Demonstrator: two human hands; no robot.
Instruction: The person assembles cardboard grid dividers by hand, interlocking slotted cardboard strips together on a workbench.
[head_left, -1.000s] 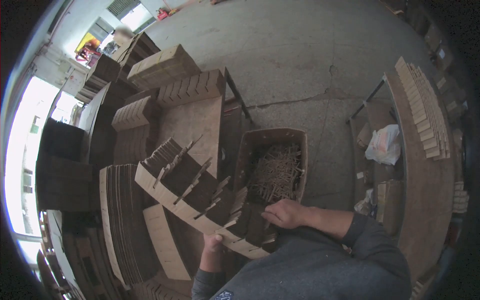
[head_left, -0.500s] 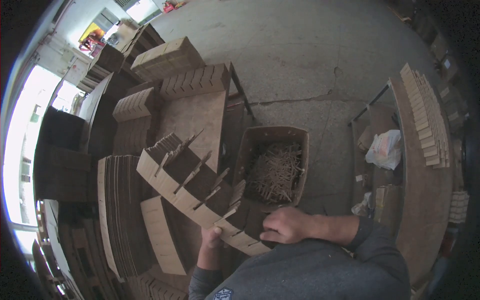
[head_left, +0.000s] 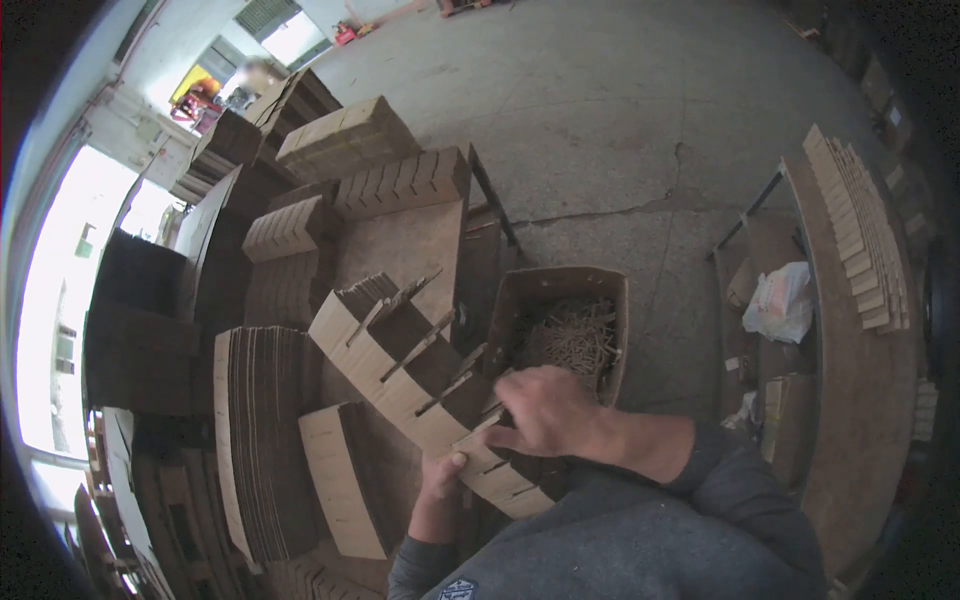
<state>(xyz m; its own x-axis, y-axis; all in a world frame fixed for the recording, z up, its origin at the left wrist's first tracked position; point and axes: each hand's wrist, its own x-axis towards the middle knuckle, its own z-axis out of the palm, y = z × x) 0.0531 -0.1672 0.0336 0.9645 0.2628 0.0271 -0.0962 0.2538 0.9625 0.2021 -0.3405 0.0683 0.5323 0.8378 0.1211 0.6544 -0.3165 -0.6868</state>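
Note:
A thick stack of slotted cardboard sheets [head_left: 400, 395] lies at a slant in front of me, its pale cut edges upward. My left hand [head_left: 442, 475] grips its lower edge, thumb on the pale face and the other fingers hidden beneath. Narrow cardboard strips [head_left: 425, 348] stick up out of several slots. Over a slot nearer my body, my right hand [head_left: 548, 410] is closed with curled fingers around the strips there, which it mostly covers. The slots closest to me show as dark cuts.
Beyond my right hand, a large carton [head_left: 622, 310] holds many loose strips. Cardboard stacks [head_left: 255, 440] stand on the left, with slotted blocks [head_left: 400, 188] on the table behind. At right, a bench [head_left: 850, 400] bears a row of cardboard pieces [head_left: 855, 235]; a white plastic bag [head_left: 780, 302] sits beside it.
My right hand has moved up and left from the stack's near end onto the strips in a slot. My left hand still holds the stack. The whole view has shifted slightly.

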